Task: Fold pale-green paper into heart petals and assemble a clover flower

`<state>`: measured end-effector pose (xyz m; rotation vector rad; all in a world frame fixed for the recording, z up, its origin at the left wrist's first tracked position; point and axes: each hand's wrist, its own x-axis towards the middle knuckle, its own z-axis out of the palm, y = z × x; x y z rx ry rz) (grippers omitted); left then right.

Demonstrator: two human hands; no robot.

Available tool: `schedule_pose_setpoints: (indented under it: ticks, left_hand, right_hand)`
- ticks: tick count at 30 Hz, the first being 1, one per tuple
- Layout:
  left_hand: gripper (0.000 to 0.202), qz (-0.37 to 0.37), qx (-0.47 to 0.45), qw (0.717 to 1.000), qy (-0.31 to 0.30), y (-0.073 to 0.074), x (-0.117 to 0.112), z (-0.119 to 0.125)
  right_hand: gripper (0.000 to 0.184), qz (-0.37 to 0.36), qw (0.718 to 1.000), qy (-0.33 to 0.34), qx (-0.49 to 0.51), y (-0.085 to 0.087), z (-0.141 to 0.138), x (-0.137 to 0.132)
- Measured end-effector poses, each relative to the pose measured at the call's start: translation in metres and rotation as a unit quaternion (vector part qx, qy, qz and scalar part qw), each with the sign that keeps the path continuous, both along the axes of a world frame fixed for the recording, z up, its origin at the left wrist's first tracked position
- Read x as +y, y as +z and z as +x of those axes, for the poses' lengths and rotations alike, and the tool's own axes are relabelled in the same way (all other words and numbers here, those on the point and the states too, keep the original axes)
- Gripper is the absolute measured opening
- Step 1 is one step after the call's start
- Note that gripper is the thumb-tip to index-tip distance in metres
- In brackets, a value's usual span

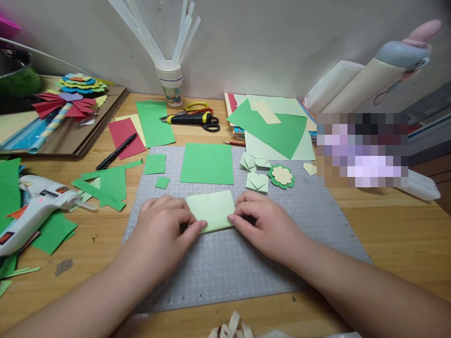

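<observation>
A pale green sheet of paper (211, 209), its near edge folded or curled up, lies on the grey cutting mat (225, 263). My left hand (169, 218) pinches its left side, thumb on the near edge. At the right end, my right hand (262, 223) grips the same paper between thumb and curled fingers. Just beyond it rests a green paper square (207, 163). Folded pale green paper hearts (257, 182) and a green-and-cream paper flower (282, 176) sit beyond my right hand. Smaller green squares (155, 164) lie beyond my left hand.
On the left are a white glue gun (38, 202), green paper scraps (109, 185) and a black pen (116, 151). Toward the wall stand paper cups (172, 87) with glue sticks, near a utility knife (188, 118) and scissors (212, 125). Stacked paper (278, 131) lies at back right.
</observation>
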<state>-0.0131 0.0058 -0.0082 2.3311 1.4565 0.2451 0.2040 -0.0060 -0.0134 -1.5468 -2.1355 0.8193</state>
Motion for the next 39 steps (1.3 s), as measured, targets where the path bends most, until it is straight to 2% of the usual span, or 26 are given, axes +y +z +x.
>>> schedule_pose_setpoints:
  ticks: [8,21,24,27,30,39]
  left_hand:
    - [0.028,0.043,0.076,0.996,0.001,0.0006,-0.0021,0.0032]
    - [0.028,0.039,0.071,0.997,-0.005,-0.0025,-0.0002,0.0022]
    - [0.022,0.051,0.053,0.997,-0.004,-0.0020,-0.0005,0.0027]
    - [0.006,0.061,0.008,0.996,-0.069,-0.0013,-0.0014,0.0030]
    - [0.029,0.063,-0.011,0.988,-0.139,-0.0014,-0.0030,0.0023]
    - [0.032,0.073,-0.001,0.988,-0.136,-0.0024,-0.0054,0.0007]
  right_hand:
    - [0.022,0.018,0.997,-0.009,-0.074,-0.0017,-0.0010,0.0034]
    - [0.019,0.018,0.995,0.005,-0.093,-0.0011,-0.0021,0.0056]
    - [0.019,0.018,0.996,0.002,-0.092,-0.0015,-0.0023,0.0064]
    - [0.019,0.018,0.996,0.002,-0.091,-0.0013,-0.0025,0.0061]
    - [0.016,0.019,0.996,-0.001,-0.092,-0.0002,-0.0031,0.0050]
    - [0.008,0.012,0.996,-0.011,-0.092,0.0015,-0.0019,0.0025]
